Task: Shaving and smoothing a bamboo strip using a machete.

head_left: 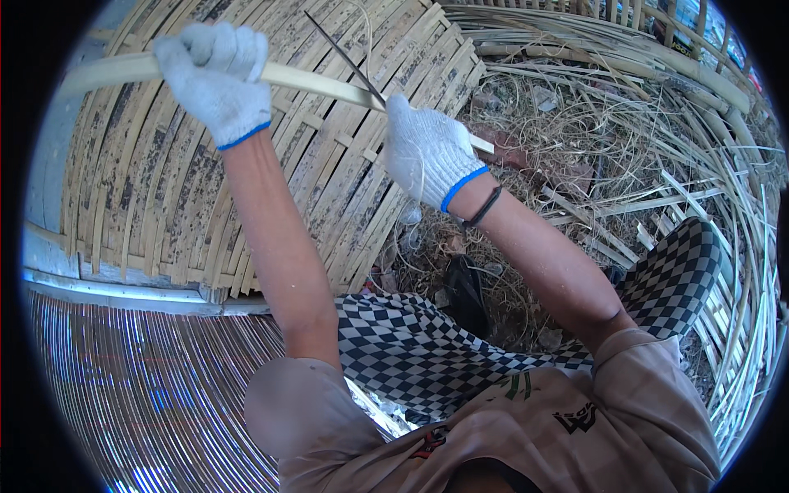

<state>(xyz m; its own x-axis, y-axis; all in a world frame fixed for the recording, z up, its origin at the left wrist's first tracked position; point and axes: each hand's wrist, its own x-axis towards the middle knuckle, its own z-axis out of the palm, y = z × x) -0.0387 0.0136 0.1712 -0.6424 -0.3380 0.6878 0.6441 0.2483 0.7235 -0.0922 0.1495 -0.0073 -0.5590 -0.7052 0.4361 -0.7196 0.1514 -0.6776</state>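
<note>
Both my hands wear white knit gloves with blue cuffs. My left hand [215,78] is closed around a long pale bamboo strip [325,84] at the upper left. The strip slants down to the right and passes by my right hand [427,154], its end showing beyond the glove. My right fingers are closed on a knife, whose thin dark blade [345,59] points up and left, across the strip. The handle is hidden in the glove. Whether my right hand also grips the strip, I cannot tell.
Beneath my hands lies a woven bamboo panel [168,185] with dark blotches. Curly bamboo shavings [567,135] litter the ground to the right, with loose split strips [657,200] beyond. A dark sandal [466,296] shows between my checkered-clothed legs [394,341]. Thin parallel slats [152,386] fill the lower left.
</note>
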